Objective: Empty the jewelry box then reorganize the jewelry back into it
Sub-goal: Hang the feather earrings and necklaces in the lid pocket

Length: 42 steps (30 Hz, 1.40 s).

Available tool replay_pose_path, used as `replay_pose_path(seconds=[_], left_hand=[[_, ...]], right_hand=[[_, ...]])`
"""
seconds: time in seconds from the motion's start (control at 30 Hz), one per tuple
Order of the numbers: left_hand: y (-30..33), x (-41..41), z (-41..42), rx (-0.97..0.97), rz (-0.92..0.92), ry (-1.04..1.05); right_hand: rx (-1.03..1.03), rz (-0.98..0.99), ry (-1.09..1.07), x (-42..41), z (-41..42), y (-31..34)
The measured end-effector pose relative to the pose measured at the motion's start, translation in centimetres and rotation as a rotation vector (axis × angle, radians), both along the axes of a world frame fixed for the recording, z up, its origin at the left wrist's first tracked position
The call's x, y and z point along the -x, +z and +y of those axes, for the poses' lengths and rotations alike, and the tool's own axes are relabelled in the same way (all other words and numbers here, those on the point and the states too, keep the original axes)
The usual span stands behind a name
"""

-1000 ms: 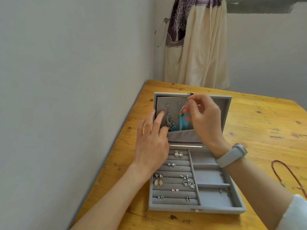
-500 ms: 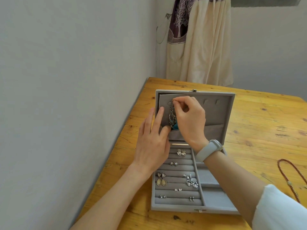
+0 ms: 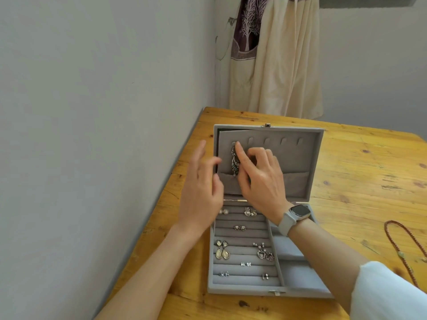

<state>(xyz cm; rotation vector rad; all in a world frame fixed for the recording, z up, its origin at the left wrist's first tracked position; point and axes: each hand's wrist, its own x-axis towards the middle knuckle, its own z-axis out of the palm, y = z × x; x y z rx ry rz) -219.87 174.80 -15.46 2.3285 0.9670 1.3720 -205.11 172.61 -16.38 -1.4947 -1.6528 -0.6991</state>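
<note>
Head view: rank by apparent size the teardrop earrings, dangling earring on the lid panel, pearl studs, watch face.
1. Dangling earring, partly covered by the right hand.
2. Teardrop earrings, close to it, so the order is unsure.
3. Watch face.
4. Pearl studs.

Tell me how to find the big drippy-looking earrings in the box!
Start at the open grey jewelry box on the wooden table and look at the ridged rows on the box's left side. Near the left edge, midway down, sits the teardrop earring pair. They are pale cream drops, far larger than the tiny silver studs below them.
</note>
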Motion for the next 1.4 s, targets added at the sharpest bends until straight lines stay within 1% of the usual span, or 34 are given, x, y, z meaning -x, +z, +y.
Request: replay_pose_path(seconds=[0.07,0.13,0.2,0.3,0.4,0.47,0.57,0.63,0.67,0.73,0.77,0.83,0.9,0.97,1.07,1.2,1.27,1.4], left_hand=[[1.4,-0.4,0.4,0.234,-0.152,0.013],[2.6,-1.1,1.0,0.449,-0.222,0.011],[3.1,-1.5,1.8,0.527,-0.249,-0.024],[3.1,-1.4,2.5,0.502,-0.213,-0.085],[3.0,-1.3,2.5,0.500,-0.217,-0.094],[2.9,-1.3,2.4,0.491,-0.217,-0.082],[2.6,-1.3,2.0,0.465,-0.220,-0.047],[2.1,-1.1,1.1,0.392,-0.206,-0.004],[1.6,-0.9,0.7,0.297,-0.157,0.022],[0.3,-0.6,0.3,0.060,0.024,0.075],[-0.3,-0.5,0.2,-0.019,0.117,0.101],[-1.2,-0.3,-0.1,-0.090,0.251,0.147],[-1.4,-0.1,-0.4,-0.142,0.311,0.176],[-1.3,0.2,-0.5,-0.202,0.339,0.176],[-0.8,0.5,-0.3,-0.220,0.365,0.145],[-0.4,0.9,-0.1,-0.209,0.344,0.121],[-0.4,0.8,-0.1,-0.203,0.343,0.123],[-0.5,0.5,-0.2,-0.177,0.336,0.141]], right_hand=[[0.024,-0.004,0.018,-0.2,-0.3,-0.1],[0.049,0.018,0.028,-0.2,-0.4,-0.2],[0.063,0.102,0.034,0.2,-0.5,0.0],[0.068,0.254,0.063,0.7,-0.6,0.4],[0.089,0.327,0.098,0.9,-0.9,0.3],[0.105,0.354,0.085,0.7,-1.2,0.2],[0.134,0.301,0.057,0.3,-1.6,-0.3],[0.144,0.247,0.070,-0.1,-1.8,-0.5],[0.143,0.215,0.082,-0.2,-2.0,-0.7],[0.137,0.157,0.100,-0.3,-2.3,-0.8],[0.134,0.141,0.110,-0.3,-2.4,-0.8],[0.135,0.115,0.135,-0.5,-2.7,-0.8],[0.143,0.048,0.156,-0.6,-2.7,-0.8],[0.160,-0.059,0.154,-0.8,-2.7,-0.8],[0.203,-0.162,0.135,-0.9,-2.7,-0.8],[0.253,-0.206,0.126,-0.9,-2.8,-0.4],[0.287,-0.189,0.167,-0.9,-3.0,-0.2],[0.336,-0.097,0.230,-1.2,-3.5,0.4]])
